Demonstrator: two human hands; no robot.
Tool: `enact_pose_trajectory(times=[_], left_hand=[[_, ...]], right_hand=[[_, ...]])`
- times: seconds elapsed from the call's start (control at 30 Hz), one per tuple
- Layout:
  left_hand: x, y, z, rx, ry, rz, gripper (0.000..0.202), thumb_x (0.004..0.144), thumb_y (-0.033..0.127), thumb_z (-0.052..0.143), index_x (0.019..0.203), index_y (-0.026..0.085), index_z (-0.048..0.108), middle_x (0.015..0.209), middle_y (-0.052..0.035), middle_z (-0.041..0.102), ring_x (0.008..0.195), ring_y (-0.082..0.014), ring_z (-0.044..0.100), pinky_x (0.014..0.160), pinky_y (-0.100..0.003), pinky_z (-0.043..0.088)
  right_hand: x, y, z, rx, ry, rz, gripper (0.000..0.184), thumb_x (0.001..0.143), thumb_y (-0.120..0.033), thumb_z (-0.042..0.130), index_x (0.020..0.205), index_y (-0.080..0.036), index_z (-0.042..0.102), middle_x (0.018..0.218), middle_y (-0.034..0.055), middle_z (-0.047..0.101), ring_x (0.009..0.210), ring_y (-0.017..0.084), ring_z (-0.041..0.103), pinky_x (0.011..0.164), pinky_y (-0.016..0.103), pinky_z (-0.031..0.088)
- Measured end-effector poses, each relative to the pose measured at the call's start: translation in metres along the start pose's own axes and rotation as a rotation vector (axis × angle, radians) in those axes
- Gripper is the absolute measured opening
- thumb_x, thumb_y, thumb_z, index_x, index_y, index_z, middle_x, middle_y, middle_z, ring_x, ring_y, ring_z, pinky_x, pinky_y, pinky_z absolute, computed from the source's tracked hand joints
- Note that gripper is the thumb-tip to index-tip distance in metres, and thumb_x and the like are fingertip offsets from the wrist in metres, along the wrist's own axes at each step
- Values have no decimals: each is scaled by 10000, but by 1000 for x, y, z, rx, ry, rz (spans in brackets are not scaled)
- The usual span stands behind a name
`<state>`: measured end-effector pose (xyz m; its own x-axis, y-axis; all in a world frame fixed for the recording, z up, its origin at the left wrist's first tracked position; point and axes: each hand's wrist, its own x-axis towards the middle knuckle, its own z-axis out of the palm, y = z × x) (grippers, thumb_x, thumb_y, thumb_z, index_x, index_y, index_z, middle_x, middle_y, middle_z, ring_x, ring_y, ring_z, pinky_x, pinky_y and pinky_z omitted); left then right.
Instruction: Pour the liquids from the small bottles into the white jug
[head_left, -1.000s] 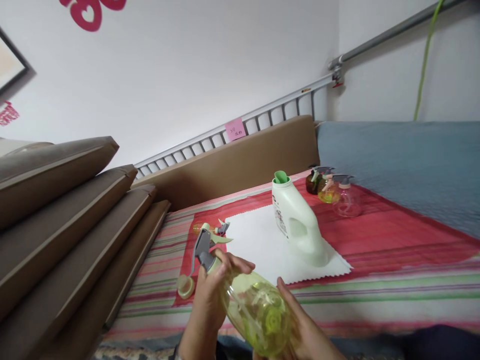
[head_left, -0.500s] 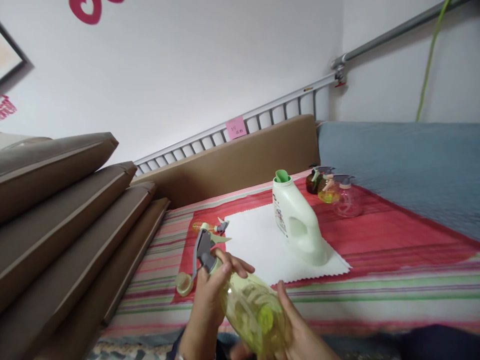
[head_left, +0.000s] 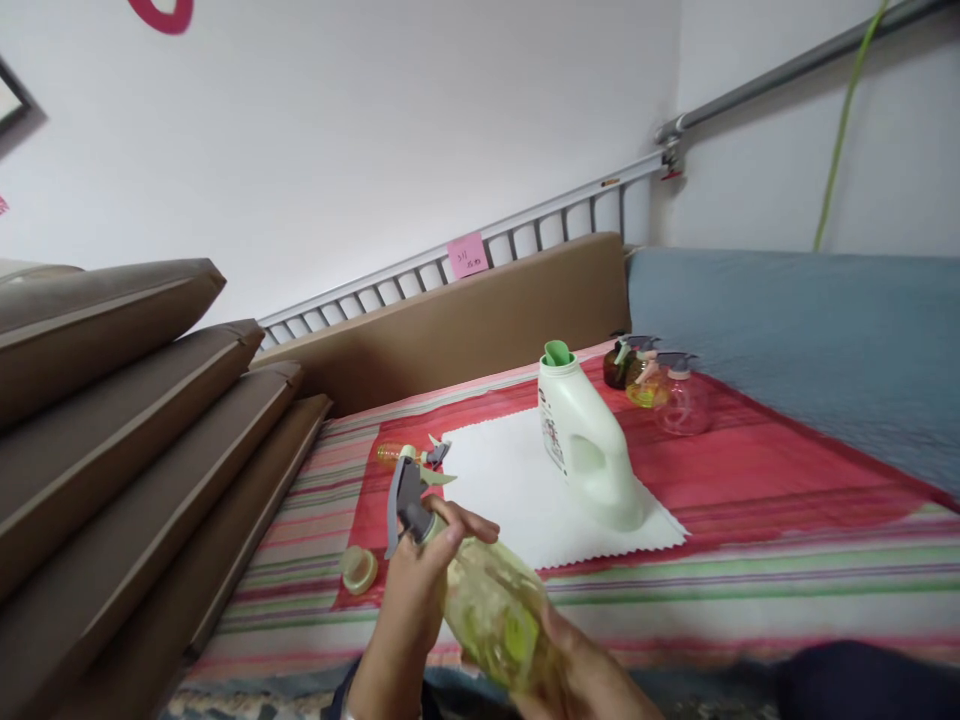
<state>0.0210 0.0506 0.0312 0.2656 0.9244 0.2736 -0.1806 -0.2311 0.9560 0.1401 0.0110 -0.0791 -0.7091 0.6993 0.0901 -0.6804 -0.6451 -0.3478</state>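
Note:
A clear yellow-green spray bottle [head_left: 491, 610] with a grey trigger head is held tilted between my hands, its head pointing up and left. Around its neck and shoulder, my left hand [head_left: 424, 570] is closed. My right hand [head_left: 577, 665] grips the lower body, partly cut off by the bottom of the view. Beyond them, a pale green jug [head_left: 589, 455] with a green spout stands uncapped on a white sheet [head_left: 487, 480]. A small round cap [head_left: 358, 569] lies on the cloth left of my left hand.
Another spray bottle [head_left: 405, 455] lies on its side at the sheet's left edge. Right of the jug stand several spray bottles, among them a pink one [head_left: 684, 405]. Grey-brown cushions [head_left: 135, 450] are stacked at left. A blue padded surface [head_left: 795, 350] borders the right.
The bottle stays in both hands. My right hand has closed further round its lower body, its thumb now lying against it. The view has shifted slightly.

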Motion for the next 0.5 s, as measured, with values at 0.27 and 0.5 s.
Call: enact_pose_trajectory(times=[0.27, 0.5], left_hand=[[1, -5, -1, 121, 92, 42, 175, 774, 329, 571, 686, 183, 533, 730, -46, 661, 827, -237, 641, 845, -399, 436], [1, -7, -3, 286, 126, -2, 228, 736, 407, 611, 654, 195, 589, 730, -43, 660, 865, -249, 639, 846, -376, 463]], right_hand=[[0, -3, 6, -65, 40, -124, 633, 706, -658, 586, 1158, -215, 571, 969, 69, 703, 652, 136, 656, 496, 170, 452], [12, -7, -12, -227, 14, -192, 761, 700, -783, 412, 1113, -167, 579, 966, 93, 682, 807, 227, 645, 697, 358, 493]])
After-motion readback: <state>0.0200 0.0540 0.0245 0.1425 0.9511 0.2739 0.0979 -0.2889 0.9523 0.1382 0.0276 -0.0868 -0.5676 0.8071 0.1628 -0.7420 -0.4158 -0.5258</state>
